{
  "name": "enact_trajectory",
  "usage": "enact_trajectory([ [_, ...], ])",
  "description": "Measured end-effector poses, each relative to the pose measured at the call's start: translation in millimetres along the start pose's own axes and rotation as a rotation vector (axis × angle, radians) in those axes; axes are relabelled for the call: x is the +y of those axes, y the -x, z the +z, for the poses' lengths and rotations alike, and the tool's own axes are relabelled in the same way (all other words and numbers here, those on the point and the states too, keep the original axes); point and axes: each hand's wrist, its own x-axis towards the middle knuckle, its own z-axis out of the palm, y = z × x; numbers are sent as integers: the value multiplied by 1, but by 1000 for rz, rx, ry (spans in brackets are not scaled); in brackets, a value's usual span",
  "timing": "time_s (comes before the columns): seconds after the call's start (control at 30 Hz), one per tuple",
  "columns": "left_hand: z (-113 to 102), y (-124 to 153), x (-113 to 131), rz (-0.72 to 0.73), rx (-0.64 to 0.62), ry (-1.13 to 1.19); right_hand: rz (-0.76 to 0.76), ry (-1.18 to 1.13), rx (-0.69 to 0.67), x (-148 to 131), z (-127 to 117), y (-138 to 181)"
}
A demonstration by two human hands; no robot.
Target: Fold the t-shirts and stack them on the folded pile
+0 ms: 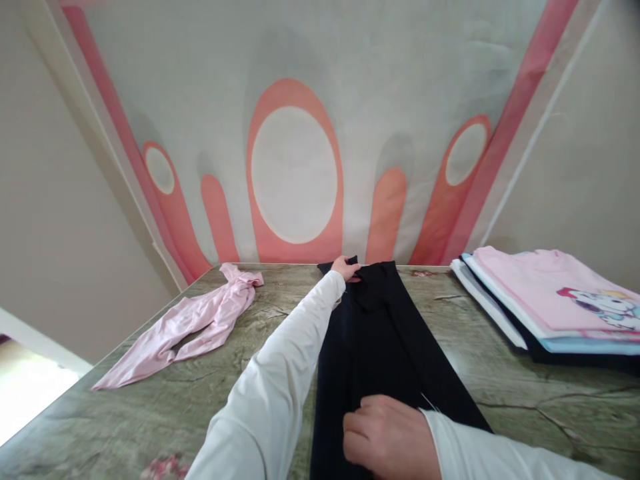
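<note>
A pair of black trousers (385, 333) lies lengthwise on the wood-patterned table, stretching from its far edge towards me. At the far end, my left hand (346, 269) is closed on the trousers' edge, with a bit of the cloth standing up beside its fingers. Much nearer to me, my right hand (393, 437) is over the black cloth with its fingers curled in. Whatever is under those fingers is hidden. A thin white thread-like line shows by the right cuff.
Crumpled pink trousers (210, 320) lie on the table (280, 313) to the left. At the right is a stack of folded clothes (555, 300), topped by a pink piece with a cartoon print. A wall with pink and orange shapes (295, 250) rises behind the far edge.
</note>
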Motion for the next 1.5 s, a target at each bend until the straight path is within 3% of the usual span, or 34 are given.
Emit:
enact_trajectory([
  [0.17, 4, 8, -22, 59, -72, -86, 4, -349, -67, 6, 0, 26],
  [0.23, -6, 14, -34, 100, -57, -162, 43, -542, -24, 28, -1, 37],
  [0.3, -20, 21, -45, 157, -34, -257, 212, -656, 75, 65, 1, 46],
  [0.37, -31, 30, -57, 212, -18, -349, 454, -591, 196, 113, 10, 54],
  [0.47, -37, 41, -74, 255, -14, -483, 668, -333, 272, 182, 37, 60],
  [0.6, -31, 42, -94, 263, -38, -890, 900, -109, 109, 231, 78, 57],
  [0.73, -27, 29, -101, 285, -43, -1021, 977, -2, 4, 243, 97, 52],
  [0.9, -23, 3, -97, 303, -58, -1045, 1044, 11, -26, 259, 98, 53],
  [1.23, -10, -29, -69, 353, -97, -1079, 1170, 15, -22, 284, 101, 63],
  [1.37, -12, 3, -68, 392, -166, -1053, 1159, 6, -12, 285, 101, 64],
  [1.5, -20, 86, -69, 547, -271, -966, 1159, 3, -12, 284, 100, 65],
])
